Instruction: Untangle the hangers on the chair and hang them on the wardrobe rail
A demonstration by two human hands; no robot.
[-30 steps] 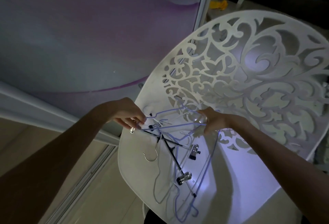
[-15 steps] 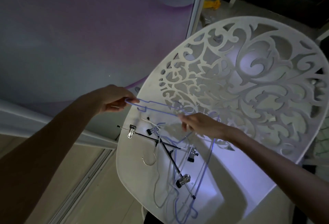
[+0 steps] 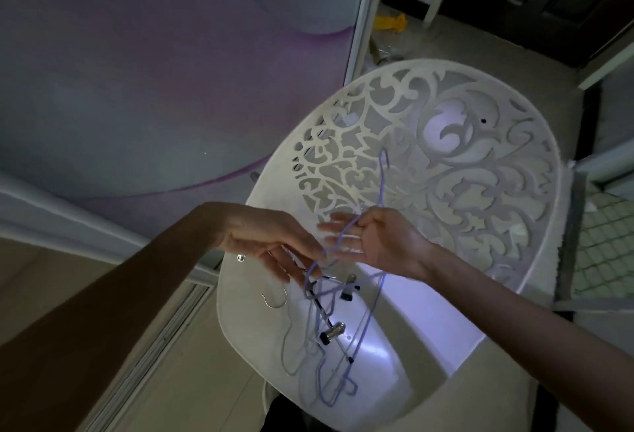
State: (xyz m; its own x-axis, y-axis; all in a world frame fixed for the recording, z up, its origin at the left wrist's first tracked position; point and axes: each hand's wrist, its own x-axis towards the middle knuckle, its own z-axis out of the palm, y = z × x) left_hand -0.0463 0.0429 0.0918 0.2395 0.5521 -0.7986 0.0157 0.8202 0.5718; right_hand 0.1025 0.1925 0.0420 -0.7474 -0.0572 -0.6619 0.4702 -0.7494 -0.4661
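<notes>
Our two hands meet over a white chair [image 3: 535, 170] with a scrollwork back; the right hand [image 3: 375, 243], palm up at about 3 o'clock from centre, pinches a purple wire hanger [image 3: 382, 191] between thumb and forefinger, the other fingers spread loose, and the hanger's thin wire rises toward 12 o'clock against the fretted backrest; its lower part drops toward 6 o'clock into the tangle.

The left hand [image 3: 274, 243], reaching in from 9 o'clock, has its fingers pointing down among the wires; whether they pinch a strand or merely touch it we cannot tell.

On the seat, at 6 o'clock below both hands, lies the heap of hangers [image 3: 329, 335]: purple and pale wire loops crossed by a dark bar with metal clips [image 3: 331, 330]; a bare silver hook [image 3: 274, 297] sits at the heap's 9 o'clock edge.

A lilac sliding door [image 3: 154, 71] fills the 10 o'clock quarter; something yellow [image 3: 390, 22] lies on the floor at 12 o'clock.
</notes>
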